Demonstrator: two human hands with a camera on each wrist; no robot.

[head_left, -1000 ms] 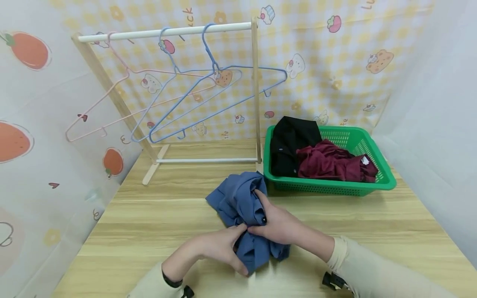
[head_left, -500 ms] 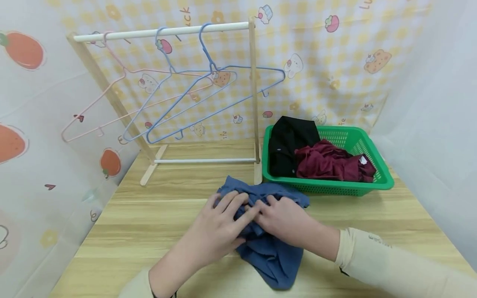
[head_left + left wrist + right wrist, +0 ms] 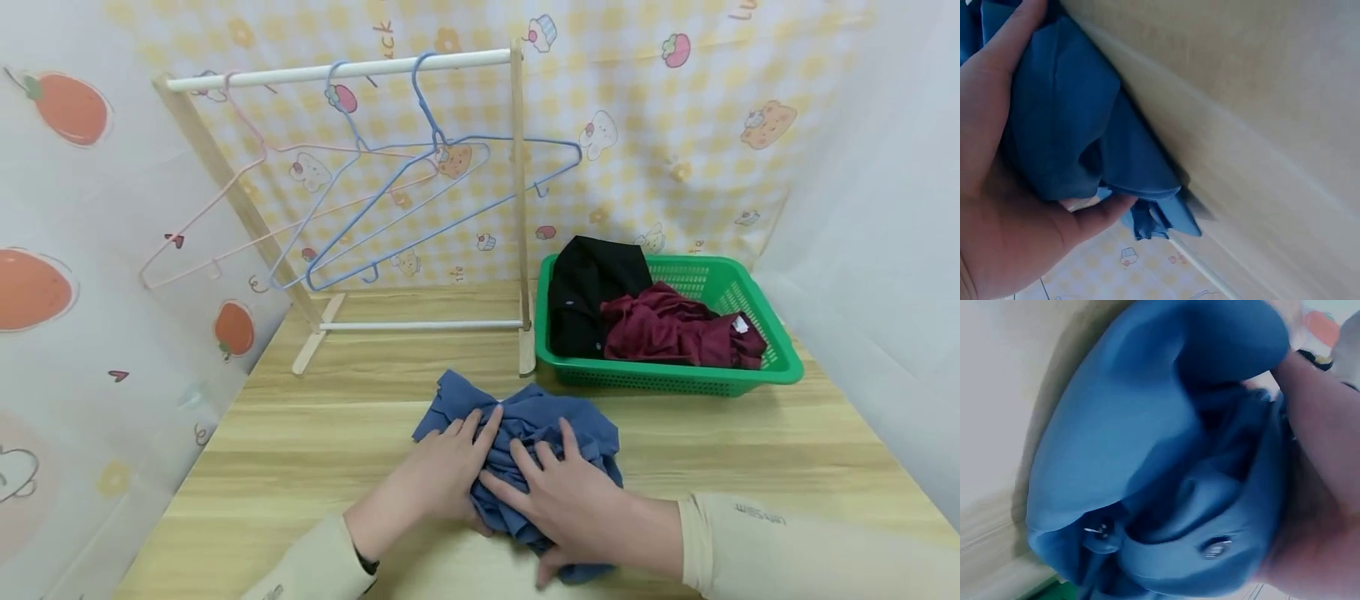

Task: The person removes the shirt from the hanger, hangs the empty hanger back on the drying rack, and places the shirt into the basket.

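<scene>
A crumpled blue shirt (image 3: 558,412) lies bunched on the table in front of me. My left hand (image 3: 431,475) grips its left side, fingers over the top and thumb on the near side. In the left wrist view, folds of the shirt (image 3: 1060,106) sit between thumb and fingers. On the right, my right hand (image 3: 573,504) holds the bundle with spread, bent fingers, its thumb low near the front edge. Shiny round buttons show on the shirt (image 3: 1166,562) in the right wrist view. The fingertips there are hidden behind cloth.
A wooden rack (image 3: 519,208) with a white rail stands behind the shirt. From it hang a pink hanger (image 3: 198,212) and two blue hangers (image 3: 450,225). At back right, a green basket (image 3: 675,375) holds a black garment (image 3: 581,308) and a maroon garment (image 3: 667,329).
The shirt has been turned and bunched into a wider, flatter heap. Both hands moved over it: the left forward and then slightly back, the right from its upper side to its lower right.
</scene>
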